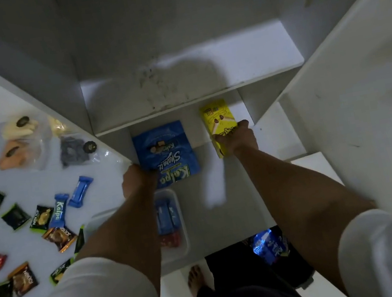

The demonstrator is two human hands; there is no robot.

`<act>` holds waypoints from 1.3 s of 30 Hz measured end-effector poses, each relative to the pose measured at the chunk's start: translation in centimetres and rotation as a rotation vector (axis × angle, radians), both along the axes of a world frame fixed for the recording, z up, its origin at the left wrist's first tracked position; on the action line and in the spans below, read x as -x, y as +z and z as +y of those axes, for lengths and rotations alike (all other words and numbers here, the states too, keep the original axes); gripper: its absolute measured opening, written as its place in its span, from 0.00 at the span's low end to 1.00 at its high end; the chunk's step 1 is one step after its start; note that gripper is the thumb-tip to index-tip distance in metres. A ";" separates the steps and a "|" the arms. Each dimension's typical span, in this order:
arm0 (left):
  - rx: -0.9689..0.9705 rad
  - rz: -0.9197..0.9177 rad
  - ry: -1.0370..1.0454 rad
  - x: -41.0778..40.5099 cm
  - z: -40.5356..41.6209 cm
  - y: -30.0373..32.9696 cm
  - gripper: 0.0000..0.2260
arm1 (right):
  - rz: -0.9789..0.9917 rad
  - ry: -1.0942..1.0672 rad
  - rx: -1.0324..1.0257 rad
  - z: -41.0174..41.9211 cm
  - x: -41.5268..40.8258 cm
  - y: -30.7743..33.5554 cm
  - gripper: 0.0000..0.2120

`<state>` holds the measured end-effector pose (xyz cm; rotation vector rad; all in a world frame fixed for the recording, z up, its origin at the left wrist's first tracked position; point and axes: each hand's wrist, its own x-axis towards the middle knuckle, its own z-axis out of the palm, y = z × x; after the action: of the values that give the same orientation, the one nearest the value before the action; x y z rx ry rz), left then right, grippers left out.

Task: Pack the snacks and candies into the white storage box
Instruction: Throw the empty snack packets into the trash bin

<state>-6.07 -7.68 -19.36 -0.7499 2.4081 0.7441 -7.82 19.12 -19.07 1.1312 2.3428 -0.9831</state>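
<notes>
1. Progress: early, I'd judge. White storage box (177,204) sits at the near edge of the lower shelf (246,207), just under the left forearm. Only a few blue bars (167,216) and something red (170,239) are inside.
2. Left hand (138,180) grips the near edge of the blue Kalpa bag (165,150), which lies on the shelf beyond the box.
3. Right hand (236,139) is wrapped round the yellow snack box (219,121), toward the shelf's back right corner.
4. Still unpacked: small wrapped candies (43,218) scattered over the counter (27,187) on the left, plus clear bags of cookies (20,141) near its far edge. Another blue pack (268,246) shows below the shelf; can't tell what it rests on.
5. Likely next: both held packs go into the box, then the counter lot. Fit looks tight for the big bag.
6. Surface/room: white counter, white shelving unit, dim light, dusty marks on the upper shelf (166,86). Bare foot (196,278) on a pale floor.
</notes>
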 end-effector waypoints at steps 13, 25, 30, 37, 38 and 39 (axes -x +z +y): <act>-0.134 0.207 0.091 -1.5 2.2 2.3 0.07 | 0.202 -0.333 0.438 0.8 -3.7 -0.3 0.13; -0.619 0.354 -0.015 -12.1 7.9 10.1 0.10 | 0.409 -0.408 0.519 1.4 -19.2 8.7 0.06; -0.667 0.323 -0.085 -17.8 10.4 11.5 0.10 | 0.437 -0.513 0.516 3.6 -28.2 9.8 0.11; -0.709 0.193 -0.208 -24.5 15.1 10.2 0.08 | 0.395 -0.666 0.434 7.3 -39.1 7.6 0.06; -0.711 0.176 -0.234 -25.3 15.9 9.9 0.08 | 0.381 -0.670 0.409 7.8 -40.4 7.3 0.05; -0.710 0.156 -0.256 -26.2 16.6 9.6 0.08 | 0.365 -0.676 0.391 8.2 -41.6 7.2 0.07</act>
<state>20.13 8.94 -9.73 -0.0968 2.0731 1.4617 33.76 27.37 -11.92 1.7193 1.8715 -1.9199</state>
